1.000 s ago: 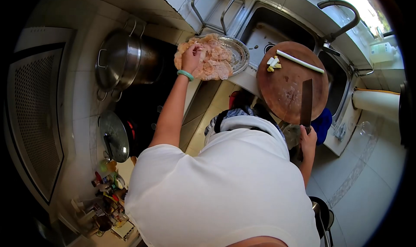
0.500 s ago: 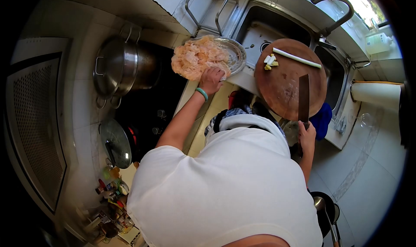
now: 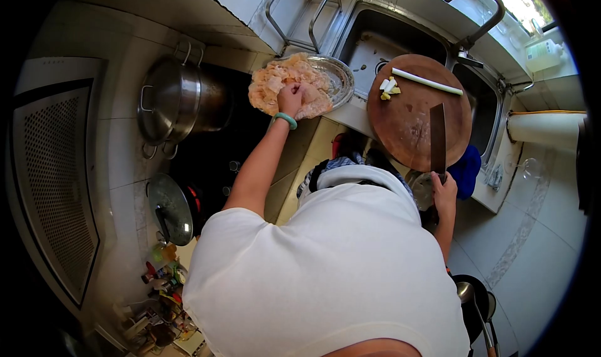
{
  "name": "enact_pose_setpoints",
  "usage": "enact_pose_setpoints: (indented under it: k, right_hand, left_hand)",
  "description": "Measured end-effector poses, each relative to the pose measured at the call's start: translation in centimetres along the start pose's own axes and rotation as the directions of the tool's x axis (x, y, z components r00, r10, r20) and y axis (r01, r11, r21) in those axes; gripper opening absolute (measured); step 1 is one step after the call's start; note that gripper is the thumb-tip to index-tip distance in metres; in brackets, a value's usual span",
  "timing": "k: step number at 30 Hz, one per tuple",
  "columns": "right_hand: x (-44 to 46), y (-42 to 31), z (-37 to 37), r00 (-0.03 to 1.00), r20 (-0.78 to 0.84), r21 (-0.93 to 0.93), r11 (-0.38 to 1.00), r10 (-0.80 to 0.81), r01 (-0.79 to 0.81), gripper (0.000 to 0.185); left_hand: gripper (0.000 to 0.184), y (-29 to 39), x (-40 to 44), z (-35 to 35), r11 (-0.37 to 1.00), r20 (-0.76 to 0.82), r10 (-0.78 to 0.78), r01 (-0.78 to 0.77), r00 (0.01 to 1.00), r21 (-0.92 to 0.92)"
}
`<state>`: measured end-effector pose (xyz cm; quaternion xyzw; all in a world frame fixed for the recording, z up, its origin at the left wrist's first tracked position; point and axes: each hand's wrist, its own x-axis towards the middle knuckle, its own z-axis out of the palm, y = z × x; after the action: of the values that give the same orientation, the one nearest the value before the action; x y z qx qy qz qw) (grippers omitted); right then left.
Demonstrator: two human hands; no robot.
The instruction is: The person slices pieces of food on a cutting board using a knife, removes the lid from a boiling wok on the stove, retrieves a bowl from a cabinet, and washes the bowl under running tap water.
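My left hand (image 3: 290, 99), a green bangle (image 3: 285, 120) at its wrist, is on a heap of thin, pale-orange, translucent pieces (image 3: 266, 88). Its fingers are curled closed; what is between them is hidden. The heap covers most of a shiny metal plate (image 3: 344, 81), whose right side shows bare. My right hand (image 3: 445, 193) grips a cleaver (image 3: 437, 135) by its handle, blade pointing away from me over a round wooden chopping board (image 3: 400, 132). On the board lie a long white-green stalk (image 3: 429, 81) and a few small white and yellow pieces (image 3: 389, 89).
Behind the board is a double sink (image 3: 400, 31) with a curved faucet (image 3: 482, 0). To the left stand a large steel pot (image 3: 166, 97) and a glass-lidded pan (image 3: 172, 210) on the dark stove. A blue cloth (image 3: 466, 174) hangs beside my right hand.
My left hand has moved up and left from the heap's lower right edge to nearer its middle, with fingers curled. The right hand and cleaver stay almost in place.
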<state>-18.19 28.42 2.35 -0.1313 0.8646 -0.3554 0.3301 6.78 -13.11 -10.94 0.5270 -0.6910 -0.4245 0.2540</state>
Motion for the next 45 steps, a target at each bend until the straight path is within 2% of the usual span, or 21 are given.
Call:
enact_pose_setpoints:
  k: [2, 4, 5, 8, 12, 14, 18, 20, 24, 26, 29, 32, 33, 35, 36, 37, 39, 40, 42, 44, 45]
  right_hand:
    - [0.1, 0.1, 0.0, 1.0, -0.002, -0.021, 1.0, -0.019, 0.019, 0.029]
    - [-0.1, -0.2, -0.1, 1.0, 0.003, -0.003, 1.0, -0.005, 0.005, 0.028]
    - [-0.2, -0.4, -0.1, 1.0, 0.008, 0.014, 1.0, 0.01, -0.01, 0.028]
    - [-0.1, 0.0, -0.2, 1.0, 0.009, 0.022, 1.0, 0.01, -0.01, 0.027]
    - [0.0, 0.1, -0.3, 1.0, 0.009, 0.019, 1.0, 0.021, -0.022, 0.028]
    - [0.1, 0.4, -0.3, 1.0, 0.018, -0.019, 1.0, 0.005, -0.005, 0.029]
    - [0.2, 0.6, -0.2, 0.999, 0.005, -0.078, 0.996, -0.051, 0.051, 0.031]
    - [0.0, 0.2, -0.2, 1.0, 0.013, -0.081, 0.997, -0.01, 0.011, 0.031]
    - [-0.1, 0.2, -0.3, 1.0, 0.008, -0.08, 0.997, -0.004, 0.004, 0.032]
    - [0.1, 1.1, -0.2, 1.0, 0.014, -0.067, 0.998, 0.002, -0.001, 0.032]
    - [0.5, 2.2, 0.0, 0.995, -0.032, -0.12, 0.989, -0.094, 0.089, 0.033]
    - [-0.3, 0.7, -0.3, 1.0, -0.018, -0.061, 0.998, -0.018, 0.017, 0.034]
    - [-0.1, 1.3, -0.3, 0.999, -0.04, -0.06, 0.998, -0.036, 0.033, 0.034]
    - [-0.5, 1.1, -0.4, 0.999, -0.052, -0.002, 1.0, 0.003, -0.003, 0.033]
    - [-0.2, 1.9, -0.1, 0.991, -0.106, -0.003, 0.997, -0.083, 0.083, 0.032]
    - [-0.3, 2.5, -0.4, 0.994, -0.102, 0.053, 0.998, -0.041, 0.046, 0.031]
    - [-1.2, 1.3, -0.5, 0.994, -0.113, 0.112, 0.994, 0.011, 0.002, 0.031]
    - [-1.6, 1.1, -0.6, 0.994, -0.101, 0.176, 0.984, 0.042, -0.024, 0.03]
    - [-2.2, 0.8, -1.0, 0.994, -0.082, 0.248, 0.968, 0.07, -0.047, 0.028]
    - [-2.9, 0.7, -1.1, 0.995, -0.075, 0.253, 0.966, 0.072, -0.05, 0.029]
    - [-3.1, 1.1, -1.1, 0.996, -0.073, 0.169, 0.985, 0.046, -0.033, 0.034]
  left_hand:
    - [0.013, -0.3, 1.5, -0.4, 0.997, 0.023, -0.016, 0.018, 1.0, -0.079]
    - [0.011, -0.2, 2.4, -0.9, 0.873, 0.094, -0.162, 0.187, 0.982, -0.45]
    - [0.01, 0.7, 2.4, -1.5, 0.808, 0.164, -0.23, 0.282, 0.959, -0.518]
    - [0.011, 2.7, 2.3, -2.8, 0.739, 0.223, -0.251, 0.335, 0.942, -0.584]
    - [0.012, 4.9, 1.7, -3.6, 0.785, 0.245, -0.211, 0.314, 0.946, -0.534]
    - [0.012, 5.2, 1.6, -3.4, 0.846, 0.198, -0.145, 0.225, 0.97, -0.483]
    - [0.012, 4.7, 2.0, -3.3, 0.831, 0.151, -0.122, 0.184, 0.981, -0.524]
    - [0.011, 4.4, 2.2, -3.4, 0.936, 0.056, -0.04, 0.057, 0.998, -0.348]
    - [0.011, 4.2, 2.3, -3.3, 0.966, 0.019, 0.006, -0.001, 1.0, -0.26]
    - [0.012, 4.9, 2.0, -2.5, 0.976, -0.019, 0.152, -0.153, 0.988, -0.152]
    - [0.015, 7.6, -0.2, 0.7, 0.97, -0.01, 0.223, -0.223, 0.975, -0.096]
    - [0.013, 13.0, -3.5, 4.9, 0.949, 0.117, 0.314, -0.313, 0.942, -0.03]
    - [0.013, 15.6, -5.0, 6.3, 0.948, 0.144, 0.318, -0.312, 0.937, -0.068]
    - [0.012, 17.3, -6.6, 10.7, 0.891, 0.17, 0.446, -0.42, 0.879, -0.171]
    - [0.01, 18.6, -7.7, 12.6, 0.863, 0.185, 0.496, -0.458, 0.849, -0.212]
    - [0.01, 19.2, -8.7, 14.6, 0.86, 0.196, 0.501, -0.458, 0.843, -0.227]
    - [0.006, 19.4, -10.3, 18.0, 0.639, 0.242, 0.769, -0.686, 0.592, -0.349]
    - [0.006, 18.9, -10.8, 18.8, 0.633, 0.249, 0.773, -0.682, 0.583, -0.366]
    - [0.01, 17.3, -11.9, 20.0, 0.367, 0.386, 0.885, -0.9, 0.259, -0.237]
    - [0.013, 15.8, -12.5, 20.1, 0.307, 0.416, 0.888, -0.926, 0.196, -0.22]
    - [0.012, 15.3, -12.6, 19.7, 0.262, 0.436, 0.887, -0.944, 0.153, -0.202]
